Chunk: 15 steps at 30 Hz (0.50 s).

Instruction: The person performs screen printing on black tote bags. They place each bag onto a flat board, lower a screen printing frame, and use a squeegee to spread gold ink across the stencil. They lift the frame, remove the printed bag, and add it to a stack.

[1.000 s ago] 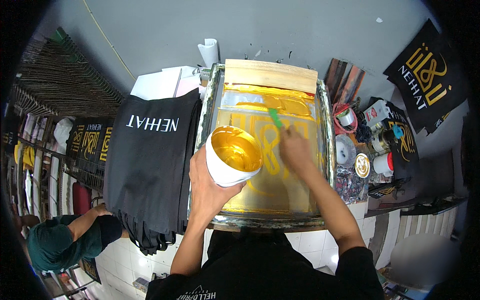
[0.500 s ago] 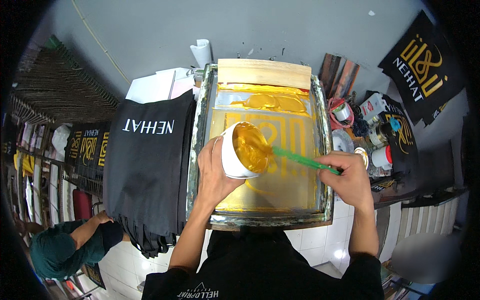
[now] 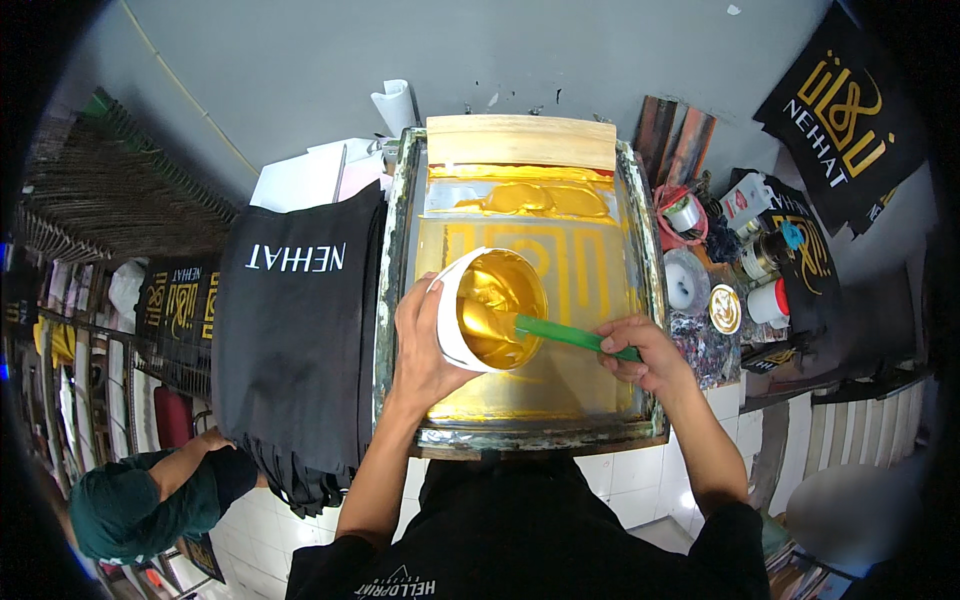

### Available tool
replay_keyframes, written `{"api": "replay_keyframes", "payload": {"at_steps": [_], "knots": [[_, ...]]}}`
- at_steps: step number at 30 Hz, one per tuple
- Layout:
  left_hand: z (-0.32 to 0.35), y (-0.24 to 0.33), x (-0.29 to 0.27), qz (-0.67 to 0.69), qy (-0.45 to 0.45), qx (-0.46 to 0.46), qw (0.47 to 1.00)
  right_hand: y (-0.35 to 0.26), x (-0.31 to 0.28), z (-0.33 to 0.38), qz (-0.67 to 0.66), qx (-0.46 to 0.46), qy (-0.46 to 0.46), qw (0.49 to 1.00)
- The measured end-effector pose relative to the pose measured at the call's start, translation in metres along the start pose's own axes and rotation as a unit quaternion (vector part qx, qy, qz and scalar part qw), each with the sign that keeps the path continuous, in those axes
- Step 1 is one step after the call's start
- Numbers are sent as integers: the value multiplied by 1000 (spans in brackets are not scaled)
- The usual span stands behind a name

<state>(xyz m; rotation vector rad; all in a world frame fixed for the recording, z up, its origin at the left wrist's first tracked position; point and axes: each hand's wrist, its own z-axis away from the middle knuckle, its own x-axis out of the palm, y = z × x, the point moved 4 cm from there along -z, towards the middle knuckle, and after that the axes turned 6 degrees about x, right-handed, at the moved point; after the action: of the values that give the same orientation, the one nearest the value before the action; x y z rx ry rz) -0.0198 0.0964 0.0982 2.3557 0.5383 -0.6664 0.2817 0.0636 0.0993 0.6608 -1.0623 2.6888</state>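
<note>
My left hand grips a white tub from its left side, tilting its mouth toward the right. Golden-yellow ink coats the tub's inside. In my right hand is the handle of a green spatula; its ink-covered blade sits inside the tub. Both hands are above a screen printing frame, whose mesh shows a yellow lettering design. A thick mound of golden ink lies across the far part of the mesh. Beyond it, a wooden squeegee rests at the frame's far end.
Black printed bags are stacked left of the frame. Tubs, bottles and an ink-smeared lid crowd the right-hand bench. Wooden squeegees lean on the grey wall. Another person is at the lower left.
The spatula blade has gone deeper into the tub, and my right hand has come left and slightly lower. The tub's mouth has turned more toward me, still in my left hand.
</note>
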Motion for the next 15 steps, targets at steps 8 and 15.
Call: {"api": "replay_keyframes", "payload": {"at_steps": [8, 15], "knots": [[-23, 8, 0, 34, 0, -154, 988, -17, -12, 6, 3, -76, -34, 997], [-36, 31, -19, 65, -51, -258, 963, -71, -1, -5, 34, -187, 53, 980]]}}
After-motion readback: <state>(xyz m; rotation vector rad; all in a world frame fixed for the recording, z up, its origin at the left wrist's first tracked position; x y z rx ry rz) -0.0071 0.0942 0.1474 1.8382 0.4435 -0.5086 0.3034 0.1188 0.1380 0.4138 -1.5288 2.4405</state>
